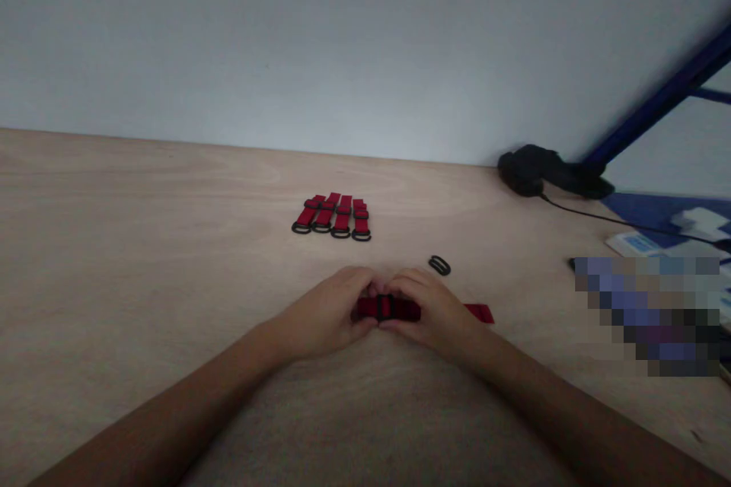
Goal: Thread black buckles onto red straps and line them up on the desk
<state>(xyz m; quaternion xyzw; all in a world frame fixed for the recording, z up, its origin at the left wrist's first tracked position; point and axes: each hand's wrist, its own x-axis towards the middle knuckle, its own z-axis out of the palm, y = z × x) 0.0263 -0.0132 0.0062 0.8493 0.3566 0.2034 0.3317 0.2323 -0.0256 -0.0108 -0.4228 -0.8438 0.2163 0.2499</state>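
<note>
Both of my hands meet at the middle of a wooden table. My left hand and my right hand pinch a red webbing strap with a black slider on it. The strap's free end pokes out to the right past my right hand. A loose black ring lies on the table just beyond my right hand. Farther back, several red straps with black rings lie side by side in a row.
A pale wall rises behind the table. A black object with a cable sits at the back right, below a blue metal bar. Papers and a blurred patch lie at the right edge.
</note>
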